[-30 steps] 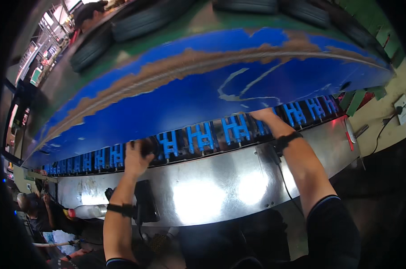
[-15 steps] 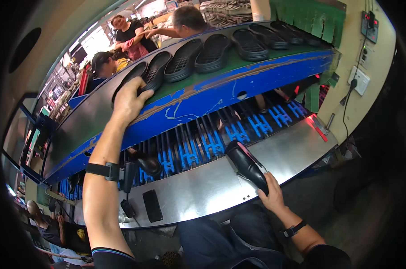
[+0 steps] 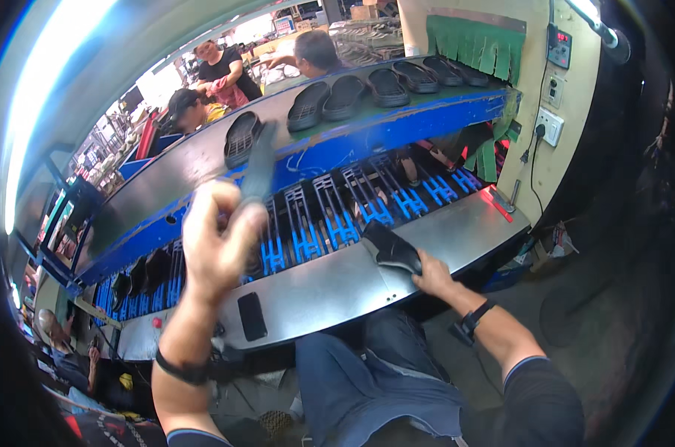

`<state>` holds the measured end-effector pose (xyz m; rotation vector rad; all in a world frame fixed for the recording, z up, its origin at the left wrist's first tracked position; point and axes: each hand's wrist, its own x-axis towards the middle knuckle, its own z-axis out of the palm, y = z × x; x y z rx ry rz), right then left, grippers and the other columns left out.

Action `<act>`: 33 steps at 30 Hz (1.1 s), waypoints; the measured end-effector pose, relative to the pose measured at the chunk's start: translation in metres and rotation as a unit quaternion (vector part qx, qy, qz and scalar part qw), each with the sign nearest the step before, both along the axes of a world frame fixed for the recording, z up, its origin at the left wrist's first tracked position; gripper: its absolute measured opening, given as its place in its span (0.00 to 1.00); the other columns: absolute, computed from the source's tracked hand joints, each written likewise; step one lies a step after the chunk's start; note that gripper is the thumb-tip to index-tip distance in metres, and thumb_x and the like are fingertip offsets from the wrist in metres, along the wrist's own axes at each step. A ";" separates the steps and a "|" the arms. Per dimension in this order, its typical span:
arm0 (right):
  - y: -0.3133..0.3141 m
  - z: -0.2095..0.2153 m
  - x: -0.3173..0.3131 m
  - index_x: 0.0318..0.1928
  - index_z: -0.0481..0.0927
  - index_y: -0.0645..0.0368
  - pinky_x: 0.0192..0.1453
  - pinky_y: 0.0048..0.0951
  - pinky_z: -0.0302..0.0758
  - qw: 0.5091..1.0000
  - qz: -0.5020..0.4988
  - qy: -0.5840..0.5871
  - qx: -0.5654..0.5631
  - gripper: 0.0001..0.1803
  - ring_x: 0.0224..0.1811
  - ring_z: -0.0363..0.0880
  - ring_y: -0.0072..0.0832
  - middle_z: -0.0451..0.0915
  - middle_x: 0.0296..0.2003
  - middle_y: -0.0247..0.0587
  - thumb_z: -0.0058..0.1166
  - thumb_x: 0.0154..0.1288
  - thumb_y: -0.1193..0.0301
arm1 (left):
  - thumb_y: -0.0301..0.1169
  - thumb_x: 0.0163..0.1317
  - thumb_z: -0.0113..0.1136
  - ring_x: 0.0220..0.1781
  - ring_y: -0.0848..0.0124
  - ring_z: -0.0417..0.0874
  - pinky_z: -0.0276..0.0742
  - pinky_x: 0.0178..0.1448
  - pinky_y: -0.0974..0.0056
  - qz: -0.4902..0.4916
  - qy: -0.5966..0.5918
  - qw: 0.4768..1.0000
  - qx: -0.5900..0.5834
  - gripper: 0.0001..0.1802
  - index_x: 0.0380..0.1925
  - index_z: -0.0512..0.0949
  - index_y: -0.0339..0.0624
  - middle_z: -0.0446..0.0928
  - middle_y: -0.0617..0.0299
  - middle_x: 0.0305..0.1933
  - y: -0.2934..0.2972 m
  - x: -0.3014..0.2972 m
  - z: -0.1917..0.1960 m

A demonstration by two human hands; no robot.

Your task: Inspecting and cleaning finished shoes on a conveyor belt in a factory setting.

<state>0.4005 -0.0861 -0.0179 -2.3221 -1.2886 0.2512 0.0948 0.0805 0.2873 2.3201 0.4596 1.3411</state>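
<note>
In my left hand point(image 3: 222, 242), blurred by motion, a black shoe sole point(image 3: 260, 165) stands nearly upright between thumb and fingers, in front of the raised shelf. My right hand point(image 3: 433, 274) grips a black shoe point(image 3: 390, 249) by one end, above the metal ledge beside the rack's blue bars. The shoe's broad dark face is turned up; whether it is the underside I cannot tell. Several more black soles lie in a row along the raised shelf, among them a lone sole point(image 3: 242, 139) near the held one and another sole point(image 3: 308, 106) farther right.
A blue-edged conveyor shelf point(image 3: 404, 127) runs across above a rack of blue bars point(image 3: 337, 231). On the metal ledge point(image 3: 337, 290) lies a black phone point(image 3: 252, 316). Dark shoes point(image 3: 138, 274) sit on the rack at left. A wall socket point(image 3: 550, 127) is at right. Other people work behind the shelf.
My left hand has lifted a sole off the shelf and brought it down toward me. My right hand has turned the shoe, so another face shows. The view has shifted somewhat.
</note>
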 end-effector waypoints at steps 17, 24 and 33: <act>-0.067 0.039 -0.112 0.47 0.82 0.63 0.50 0.25 0.75 0.834 0.121 0.529 0.102 0.18 0.42 0.77 0.19 0.83 0.40 0.32 0.65 0.62 0.64 | 0.25 0.47 0.69 0.53 0.49 0.78 0.69 0.62 0.48 0.096 0.161 0.982 -0.005 0.16 0.37 0.77 0.37 0.78 0.48 0.46 -0.133 -0.142 -0.326; -0.108 0.035 -0.147 0.72 0.63 0.62 0.70 0.30 0.66 0.650 0.209 0.698 0.216 0.41 0.66 0.68 0.23 0.70 0.65 0.40 0.57 0.69 0.49 | 0.32 0.67 0.59 0.50 0.64 0.83 0.76 0.60 0.59 0.149 0.043 0.896 -0.416 0.19 0.50 0.80 0.26 0.84 0.48 0.45 -0.044 -0.124 -0.333; -0.163 -0.038 -0.158 0.68 0.65 0.71 0.62 0.48 0.79 0.526 0.058 0.848 0.035 0.60 0.57 0.81 0.51 0.77 0.56 0.62 0.51 0.56 0.26 | 0.65 0.67 0.47 0.74 0.42 0.64 0.69 0.73 0.43 -0.261 -0.276 0.630 -0.677 0.50 0.72 0.57 0.31 0.67 0.34 0.69 -0.080 -0.151 -0.273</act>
